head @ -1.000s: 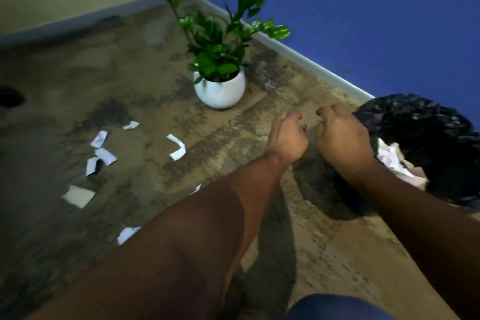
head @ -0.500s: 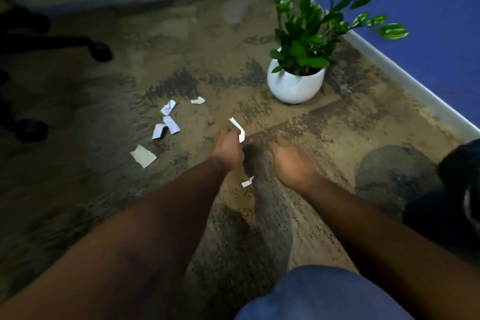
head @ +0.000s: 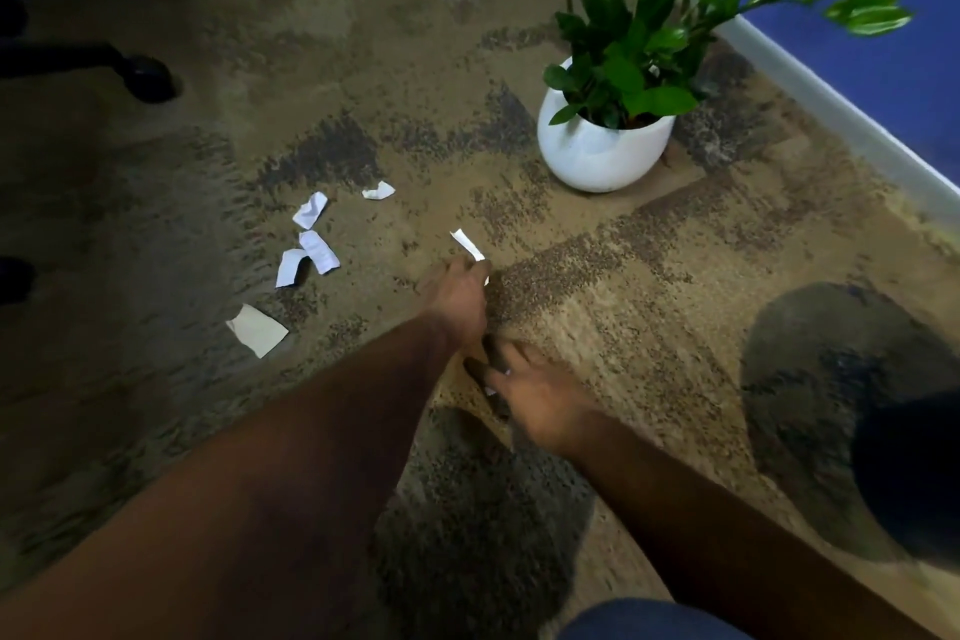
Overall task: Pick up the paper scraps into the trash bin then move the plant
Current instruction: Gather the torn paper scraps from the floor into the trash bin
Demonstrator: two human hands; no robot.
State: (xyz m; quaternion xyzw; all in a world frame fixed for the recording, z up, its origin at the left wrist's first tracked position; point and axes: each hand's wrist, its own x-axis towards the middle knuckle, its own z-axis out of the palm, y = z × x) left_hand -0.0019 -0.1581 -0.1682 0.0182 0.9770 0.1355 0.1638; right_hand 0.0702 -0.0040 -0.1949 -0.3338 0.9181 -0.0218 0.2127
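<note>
On the carpet (head: 597, 276), the left hand (head: 457, 294) pinches a paper strip (head: 467, 245).

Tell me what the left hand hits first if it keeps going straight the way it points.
Almost at once the curled paper strip: the left hand points up-frame and its fingertips are already at the strip's near end. Past that lies bare carpet; the plant pot sits off to the right.

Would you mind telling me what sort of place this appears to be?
Probably an office corner: patterned carpet, a wheeled chair base at the left, and a potted plant by a blue wall with pale skirting.
</note>
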